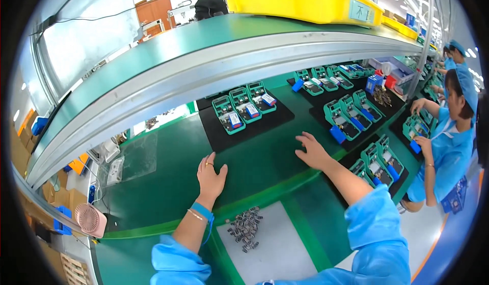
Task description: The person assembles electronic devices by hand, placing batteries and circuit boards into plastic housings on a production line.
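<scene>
My left hand (pixel 211 177) hovers over the green bench mat, fingers apart and nothing in them. A ring and a blue wrist strap (pixel 202 210) show on that arm. Further right, my right hand (pixel 313 152) also holds nothing, its fingers spread toward the middle of the bench. Beyond both hands, a black mat (pixel 214 140) bears a row of green device housings (pixel 239 97), each with a white, blue and red battery-like block (pixel 251 110). Nearer me, a heap of small metal parts (pixel 245 226) lies on a white sheet (pixel 277 239).
More housings (pixel 346 117) with blue blocks stand on black mats at the right, where a co-worker in blue (pixel 451 132) handles one. An overhead shelf (pixel 193 51) crosses the view, bearing a yellow bin (pixel 305 2). A pink fan (pixel 91 220) stands at the left.
</scene>
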